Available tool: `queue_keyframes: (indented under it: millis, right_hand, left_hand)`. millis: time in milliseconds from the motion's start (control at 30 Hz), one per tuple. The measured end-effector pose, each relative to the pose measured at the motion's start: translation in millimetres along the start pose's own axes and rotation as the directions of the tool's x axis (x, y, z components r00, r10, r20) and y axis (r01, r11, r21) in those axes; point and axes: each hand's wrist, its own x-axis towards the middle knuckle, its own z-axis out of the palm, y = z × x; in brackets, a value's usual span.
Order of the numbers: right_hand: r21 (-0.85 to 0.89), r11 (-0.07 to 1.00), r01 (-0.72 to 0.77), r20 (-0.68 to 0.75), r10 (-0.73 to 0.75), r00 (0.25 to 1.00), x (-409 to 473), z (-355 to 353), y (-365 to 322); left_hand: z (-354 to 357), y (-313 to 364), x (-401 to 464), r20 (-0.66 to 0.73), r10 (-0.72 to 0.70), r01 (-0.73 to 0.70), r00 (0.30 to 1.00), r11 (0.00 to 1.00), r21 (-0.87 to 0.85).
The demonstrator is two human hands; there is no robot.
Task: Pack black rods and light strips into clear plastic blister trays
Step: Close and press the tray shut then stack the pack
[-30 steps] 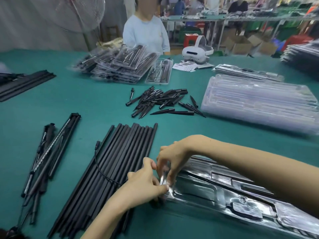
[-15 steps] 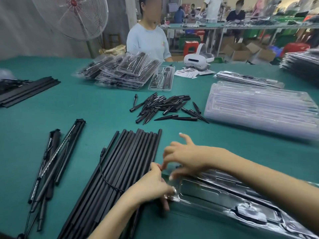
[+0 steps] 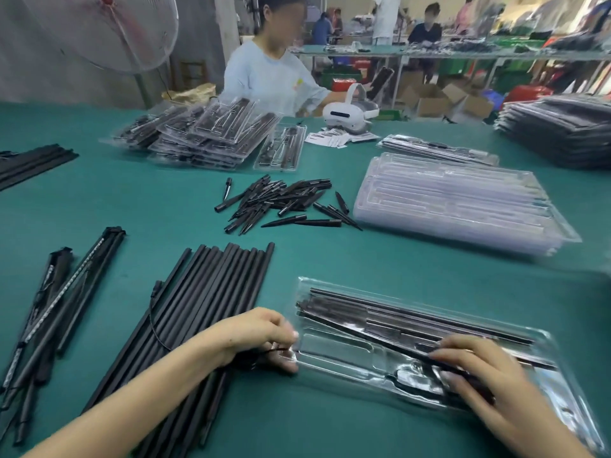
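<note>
A clear blister tray (image 3: 334, 348) lies on the green table in front of me, with black rods (image 3: 390, 312) seated in its far channels. My left hand (image 3: 261, 335) pinches the tray's left edge with curled fingers. My right hand (image 3: 476, 368) lies flat on the tray's right part, fingers straight, pressing a thin black rod or strip (image 3: 406, 350) that runs slantwise across it. A row of long black rods (image 3: 198, 305) lies to the left of the tray. Light strips with black rods (image 3: 56, 302) lie further left.
A heap of short black pointed pieces (image 3: 281, 200) lies mid-table. A stack of empty clear trays (image 3: 456, 200) sits at right. Packed trays (image 3: 205, 137) are piled at the back, a white headset (image 3: 347, 114) beside them. A person stands across the table by a fan (image 3: 109, 31).
My right hand has slid from the tray's left end to its right part and now presses flat on it. My left hand stays at the left edge. The view has tilted up.
</note>
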Motion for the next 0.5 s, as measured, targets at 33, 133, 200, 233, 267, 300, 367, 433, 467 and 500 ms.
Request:
queue_keyframes:
  millis: [33,133,200,233,267,300,367,433,467,500]
  right_hand:
    - [-0.024,1.000,0.006,-0.017,-0.007,1.000,-6,3,0]
    - [-0.098,0.995,0.009,-0.092,-0.018,0.996,-15,11,2]
    - [-0.126,0.992,0.018,-0.138,-0.036,0.990,-15,15,2]
    - [-0.140,0.990,0.026,-0.153,-0.048,0.987,-16,17,3]
    - [-0.152,0.988,0.030,-0.160,-0.055,0.986,-16,19,3]
    - [-0.163,0.986,0.033,-0.163,-0.060,0.985,-17,20,3]
    - [-0.175,0.984,0.028,-0.160,-0.056,0.986,-19,21,4]
    - [-0.181,0.983,0.020,-0.158,-0.049,0.986,-20,22,4]
    - [-0.184,0.983,0.016,-0.157,-0.046,0.986,-20,22,3]
    - [-0.189,0.982,0.014,-0.160,-0.045,0.986,-21,23,3]
  left_hand:
    - [0,1,0,-0.015,0.005,-0.005,1.000,1.000,0.030]
    - [1,7,-1,0.005,-0.022,0.022,1.000,0.998,-0.053]
    - [1,8,-2,-0.010,-0.045,0.044,0.999,0.994,-0.100]
    - [2,8,-2,-0.027,-0.052,0.049,0.998,0.993,-0.106]
    - [2,8,-1,-0.039,-0.058,0.054,0.998,0.992,-0.112]
    - [3,6,0,-0.048,-0.071,0.064,0.996,0.990,-0.122]
    - [5,5,1,-0.056,-0.093,0.084,0.994,0.986,-0.145]
    - [6,4,3,-0.061,-0.100,0.090,0.993,0.985,-0.147]
    - [6,4,3,-0.061,-0.098,0.089,0.993,0.986,-0.143]
    - [5,4,4,-0.062,-0.095,0.085,0.994,0.986,-0.141]
